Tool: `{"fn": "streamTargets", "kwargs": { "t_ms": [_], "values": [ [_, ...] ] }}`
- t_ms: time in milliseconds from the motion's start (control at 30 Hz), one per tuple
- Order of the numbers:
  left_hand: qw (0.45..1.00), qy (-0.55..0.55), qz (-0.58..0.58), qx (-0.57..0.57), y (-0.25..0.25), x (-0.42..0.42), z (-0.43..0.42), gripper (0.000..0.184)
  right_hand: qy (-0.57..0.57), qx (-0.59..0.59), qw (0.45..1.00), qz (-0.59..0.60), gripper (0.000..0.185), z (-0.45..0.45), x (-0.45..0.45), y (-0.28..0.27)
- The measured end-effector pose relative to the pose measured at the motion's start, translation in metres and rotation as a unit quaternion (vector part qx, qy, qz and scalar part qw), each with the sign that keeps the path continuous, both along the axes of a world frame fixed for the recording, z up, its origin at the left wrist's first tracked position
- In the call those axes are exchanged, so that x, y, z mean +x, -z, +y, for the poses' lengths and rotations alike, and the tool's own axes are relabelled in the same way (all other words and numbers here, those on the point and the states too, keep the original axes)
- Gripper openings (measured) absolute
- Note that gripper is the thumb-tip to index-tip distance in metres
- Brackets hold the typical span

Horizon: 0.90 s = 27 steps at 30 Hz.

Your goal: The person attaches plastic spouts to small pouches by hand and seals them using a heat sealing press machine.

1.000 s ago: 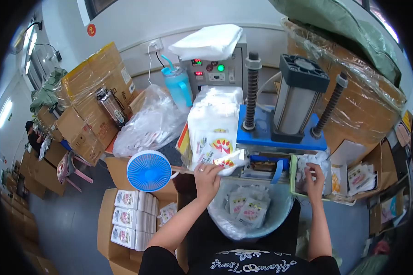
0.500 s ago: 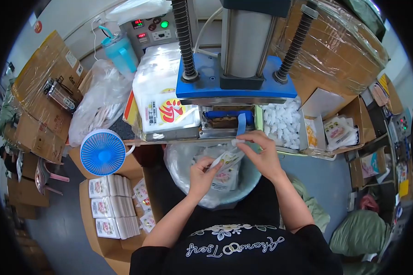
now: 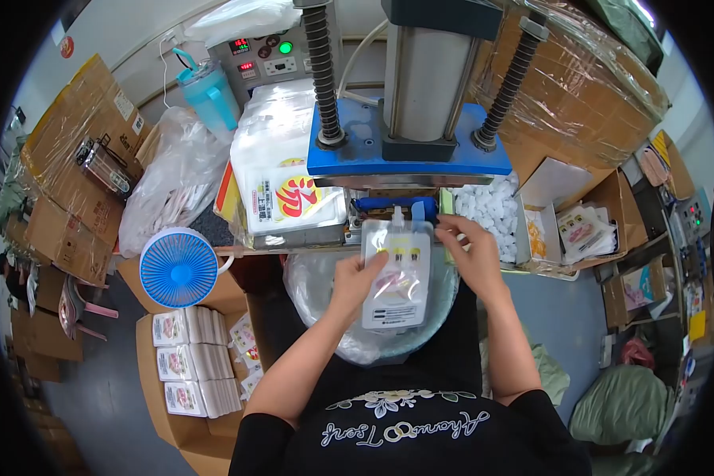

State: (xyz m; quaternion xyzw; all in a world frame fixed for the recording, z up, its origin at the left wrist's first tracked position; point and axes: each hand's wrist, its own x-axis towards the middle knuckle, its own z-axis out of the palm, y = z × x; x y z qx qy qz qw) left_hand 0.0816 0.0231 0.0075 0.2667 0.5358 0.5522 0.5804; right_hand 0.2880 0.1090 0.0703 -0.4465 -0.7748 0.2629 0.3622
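Observation:
A flat white spout pouch [image 3: 397, 285] with yellow and pink print stands upright over the bin, its spout [image 3: 397, 216] pointing away from me. My left hand [image 3: 355, 279] grips the pouch's left edge, thumb on the front. Close by the upper right corner is my right hand [image 3: 474, 254], its fingers bent and apart; whether they touch the pouch I cannot tell. Behind the spout lies a blue roller-like part [image 3: 424, 209] under the blue press plate [image 3: 408, 151]. Beneath the pouch sits a plastic-lined bin [image 3: 313, 297].
Flat printed pouches [image 3: 293, 202] are stacked left of the press, and small white spouts [image 3: 488, 208] fill a tray on its right. A blue fan [image 3: 179, 267] stands at the bench's left edge. An open carton [image 3: 157, 389] below holds packed pouches.
The pouch has risen from low over the bin and turned its printed face toward me, spout upward. My right hand has shifted slightly right, its fingers spreading apart.

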Motion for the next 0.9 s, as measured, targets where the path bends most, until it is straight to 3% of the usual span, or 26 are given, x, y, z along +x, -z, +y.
{"fn": "streamTargets", "kwargs": {
  "t_ms": [100, 133, 267, 333, 367, 433, 467, 500, 533, 567, 600, 667, 700, 767, 833, 900],
  "values": [
    [0.997, -0.024, -0.075, -0.009, -0.014, 0.005, 0.016, 0.026, 0.053, -0.008, 0.998, -0.041, 0.023, 0.009, 0.02, -0.001],
    [0.993, -0.026, -0.112, -0.012, -0.011, 0.006, 0.022, 0.029, 0.069, 0.039, 0.995, -0.058, 0.021, 0.013, 0.026, 0.003],
    [0.991, -0.059, -0.12, -0.021, -0.016, 0.007, 0.03, 0.027, 0.076, 0.032, 0.993, -0.083, 0.022, 0.024, 0.038, 0.023],
    [0.994, -0.063, -0.084, -0.01, -0.006, 0.005, 0.031, 0.03, 0.044, 0.085, 0.977, -0.19, 0.023, 0.026, 0.037, 0.036],
    [0.994, -0.068, -0.08, -0.01, -0.005, -0.002, 0.033, 0.03, 0.04, 0.086, 0.978, -0.186, 0.023, 0.026, 0.036, 0.037],
    [0.995, 0.037, 0.097, 0.014, -0.002, -0.023, 0.034, 0.032, 0.05, 0.07, 0.978, -0.191, 0.024, 0.026, 0.032, 0.037],
    [0.97, 0.05, 0.236, 0.045, -0.012, -0.034, 0.033, 0.038, 0.045, 0.062, 0.981, -0.179, 0.024, 0.026, 0.032, 0.036],
    [0.968, 0.048, 0.241, 0.04, -0.019, -0.048, 0.031, 0.038, 0.041, 0.058, 0.982, -0.173, 0.024, 0.025, 0.032, 0.036],
    [0.897, -0.038, 0.431, 0.084, -0.025, -0.061, 0.03, 0.04, 0.037, 0.039, 0.99, -0.131, 0.024, 0.026, 0.032, 0.036],
    [0.781, -0.12, 0.6, 0.125, -0.028, -0.07, 0.027, 0.043, 0.032, 0.02, 0.995, -0.089, 0.023, 0.026, 0.031, 0.038],
    [0.777, -0.121, 0.607, 0.119, -0.023, -0.075, 0.021, 0.043, 0.023, 0.018, 0.998, -0.054, 0.023, 0.026, 0.032, 0.043],
    [0.618, -0.13, 0.761, 0.148, 0.003, -0.084, 0.001, 0.049, 0.018, 0.007, 0.999, -0.033, 0.022, 0.025, 0.033, 0.045],
    [0.682, -0.118, 0.706, 0.149, 0.009, -0.085, -0.008, 0.054, 0.023, -0.001, 1.0, -0.019, 0.022, 0.027, 0.035, 0.047],
    [0.671, -0.103, 0.72, 0.143, 0.015, -0.102, -0.024, 0.041, 0.02, 0.055, 0.998, 0.006, 0.018, 0.03, 0.038, 0.06],
    [0.736, -0.147, 0.643, 0.153, 0.006, -0.11, -0.029, 0.021, 0.071, -0.055, 0.994, 0.066, 0.018, 0.025, 0.035, 0.046],
    [0.749, -0.207, 0.599, 0.192, -0.022, -0.097, -0.033, 0.005, 0.083, -0.057, 0.992, 0.079, 0.017, 0.024, 0.034, 0.048]
  ]
}}
